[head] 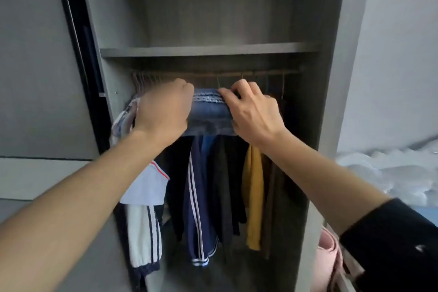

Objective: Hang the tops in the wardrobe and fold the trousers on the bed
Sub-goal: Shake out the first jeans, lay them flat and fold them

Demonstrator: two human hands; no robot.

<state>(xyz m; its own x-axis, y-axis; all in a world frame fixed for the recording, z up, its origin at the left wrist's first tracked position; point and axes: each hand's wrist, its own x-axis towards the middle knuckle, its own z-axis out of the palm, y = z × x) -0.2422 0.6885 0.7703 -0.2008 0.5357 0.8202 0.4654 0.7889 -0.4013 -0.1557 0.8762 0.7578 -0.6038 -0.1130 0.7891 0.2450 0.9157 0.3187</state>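
Just below the rail (pixel 237 73), your left hand (pixel 163 111) and right hand (pixel 256 114) each grip the blue denim garment (pixel 209 111), fingers curled

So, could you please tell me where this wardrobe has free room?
The shelf above the rail looks bare. The rail is crowded: empty hangers bunch at left, hung clothes fill the rest, left hand and right hand grip the denim garment.

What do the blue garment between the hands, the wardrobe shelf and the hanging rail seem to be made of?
Blue garment: probably denim, faded blue weave with a knitted-looking trim on top. Shelf: likely laminated board, matte grey with faint wood grain. Rail: unclear, perhaps wood or rusty metal, thin and brownish.
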